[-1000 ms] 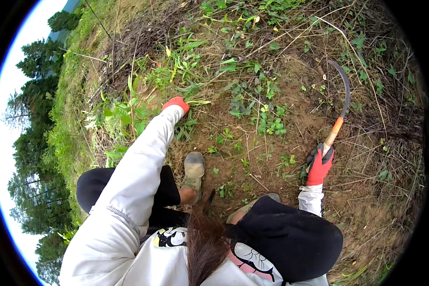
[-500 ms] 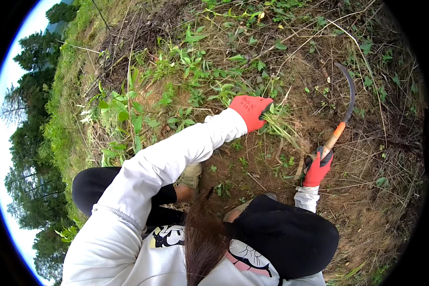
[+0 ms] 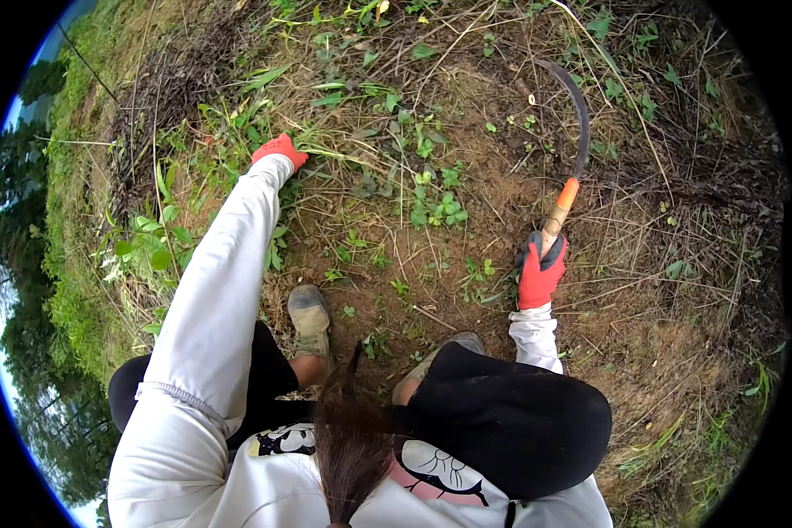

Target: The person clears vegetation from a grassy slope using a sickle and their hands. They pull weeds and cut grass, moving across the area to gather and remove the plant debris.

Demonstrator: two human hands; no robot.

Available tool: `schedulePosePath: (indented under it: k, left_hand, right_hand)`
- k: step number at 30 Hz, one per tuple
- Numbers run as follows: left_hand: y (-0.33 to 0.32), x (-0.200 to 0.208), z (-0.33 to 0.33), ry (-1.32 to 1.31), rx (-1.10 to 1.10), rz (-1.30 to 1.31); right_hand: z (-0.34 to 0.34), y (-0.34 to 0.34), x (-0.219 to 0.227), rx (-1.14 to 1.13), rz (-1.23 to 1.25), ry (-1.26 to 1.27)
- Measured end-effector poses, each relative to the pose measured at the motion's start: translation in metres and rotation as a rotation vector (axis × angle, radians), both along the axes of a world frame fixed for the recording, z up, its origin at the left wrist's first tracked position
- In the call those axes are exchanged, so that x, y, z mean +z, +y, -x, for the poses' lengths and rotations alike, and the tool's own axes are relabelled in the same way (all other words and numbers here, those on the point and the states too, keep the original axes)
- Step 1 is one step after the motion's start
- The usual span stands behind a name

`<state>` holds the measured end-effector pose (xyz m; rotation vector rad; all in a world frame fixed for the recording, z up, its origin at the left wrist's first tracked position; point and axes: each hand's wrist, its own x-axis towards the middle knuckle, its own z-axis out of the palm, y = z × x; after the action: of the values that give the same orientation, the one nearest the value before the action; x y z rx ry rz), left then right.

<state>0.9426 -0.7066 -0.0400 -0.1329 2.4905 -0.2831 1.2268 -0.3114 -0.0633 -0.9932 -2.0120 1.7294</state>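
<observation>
In a red glove, my left hand (image 3: pixel 279 152) reaches far out to the left, low over the weeds. Its fingers are closed around a tuft of pulled grass (image 3: pixel 339 156), whose pale stems trail to the right. My right hand (image 3: pixel 541 275), in a red and dark grey glove, grips the wooden handle of a sickle (image 3: pixel 581 132). The sickle's curved dark blade points away from me, just above or on the soil; I cannot tell whether it touches. Low leafy weeds (image 3: pixel 438 207) grow on the bare ground between the two hands.
I squat on brown soil, my shoes (image 3: pixel 310 319) close to the weeds. Dry stalks and dead brush (image 3: pixel 704 207) lie on the right. Taller leafy plants (image 3: pixel 154 246) stand at the left, with a grassy slope and trees (image 3: pixel 35 326) beyond.
My left hand has swung to the left with the grass tuft, away from the middle. The sickle stays in my right hand, and the whole view has shifted somewhat.
</observation>
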Motion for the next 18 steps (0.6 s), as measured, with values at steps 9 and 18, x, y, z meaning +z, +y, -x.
schedulePosePath:
  k: [9,18]
  left_hand:
    - [0.086,0.058,-0.117,-0.225,-0.403,-0.365]
    - [0.202,0.052,-0.182,-0.043,-0.846,-0.512]
  right_hand:
    - [-0.013,0.006,-0.023,-0.024,-0.277,-0.047]
    - [-0.004,0.000,-0.005,0.074,-0.422,0.056]
